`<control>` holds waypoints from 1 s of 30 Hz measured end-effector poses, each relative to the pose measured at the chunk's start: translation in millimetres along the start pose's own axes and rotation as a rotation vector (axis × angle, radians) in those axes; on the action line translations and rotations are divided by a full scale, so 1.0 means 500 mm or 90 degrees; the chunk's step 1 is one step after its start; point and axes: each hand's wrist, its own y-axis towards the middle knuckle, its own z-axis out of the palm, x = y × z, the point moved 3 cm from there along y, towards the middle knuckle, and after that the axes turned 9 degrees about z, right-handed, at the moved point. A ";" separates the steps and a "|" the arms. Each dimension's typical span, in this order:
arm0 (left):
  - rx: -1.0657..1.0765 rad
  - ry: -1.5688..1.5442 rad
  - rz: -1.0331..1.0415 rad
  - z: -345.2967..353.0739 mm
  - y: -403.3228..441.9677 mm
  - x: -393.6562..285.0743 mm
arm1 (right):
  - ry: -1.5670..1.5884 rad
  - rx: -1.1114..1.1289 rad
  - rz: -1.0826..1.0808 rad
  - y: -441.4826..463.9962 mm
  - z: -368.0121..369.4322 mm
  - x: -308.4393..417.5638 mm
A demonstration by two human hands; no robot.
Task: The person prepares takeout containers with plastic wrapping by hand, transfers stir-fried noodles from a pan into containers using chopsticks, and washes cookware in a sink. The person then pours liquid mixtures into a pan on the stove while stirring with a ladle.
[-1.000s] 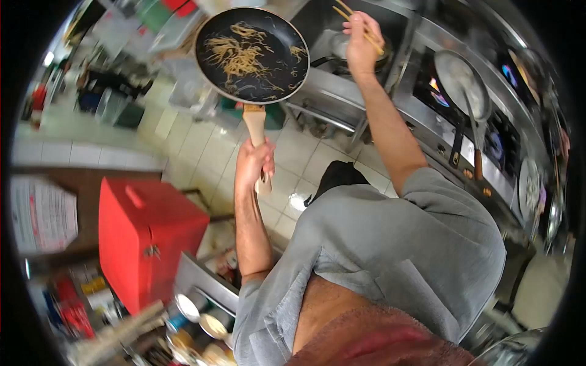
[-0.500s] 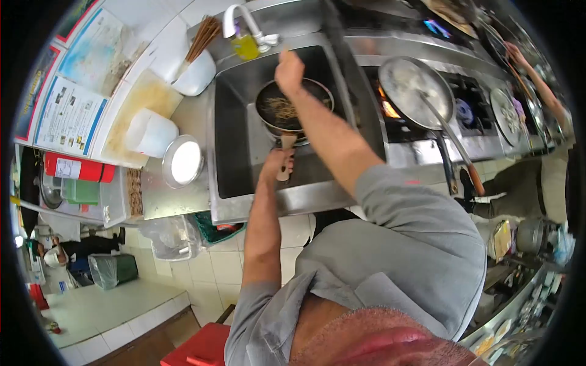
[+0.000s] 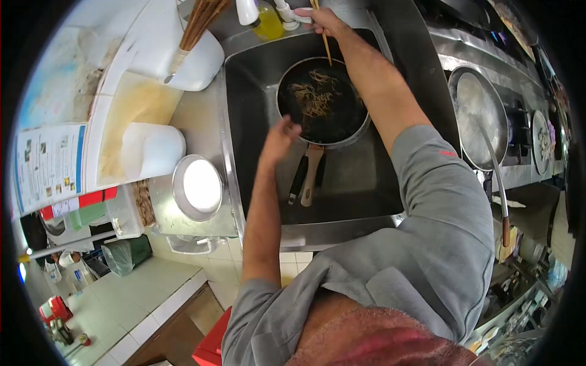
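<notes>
A dark frying pan (image 3: 342,119) lies in the sink (image 3: 250,183), holding thin brown noodle-like strands (image 3: 314,97). Its beige handle (image 3: 310,177) points toward me; a black handle (image 3: 298,180) shows beside it, apparently from a pan underneath. My left hand (image 3: 282,137) is off the handle, hovering by the pan's near left rim with fingers loosely apart and nothing in them. At the sink's back edge, my right hand (image 3: 329,23) grips wooden chopsticks (image 3: 326,46), their tips pointing down toward the pan. Its fingers also reach the white faucet (image 3: 293,13).
Behind the sink stands a bottle of yellow liquid (image 3: 268,23). To the left are a white container (image 3: 152,149), a metal bowl with white contents (image 3: 198,186) and a bundle of sticks (image 3: 198,27). A steaming wok (image 3: 479,116) with a ladle sits on the stove at right.
My left hand has let go of the pan handle and moved up beside the rim. My right hand has shifted from above the pan to the faucet. The view has turned and come closer.
</notes>
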 end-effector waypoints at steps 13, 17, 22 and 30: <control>-0.097 -0.322 -0.125 0.037 0.166 -0.098 | -0.607 -0.352 -0.227 -0.093 0.125 -0.280; 0.026 -0.510 -0.101 0.065 0.074 -0.051 | -0.199 0.061 0.035 -0.346 0.216 -0.285; 0.091 -0.432 0.006 0.041 0.040 -0.053 | -0.090 0.147 0.054 -0.443 0.230 -0.279; -0.013 0.373 0.336 -0.180 0.133 -0.129 | -0.199 -0.315 -0.504 -0.881 0.174 -0.014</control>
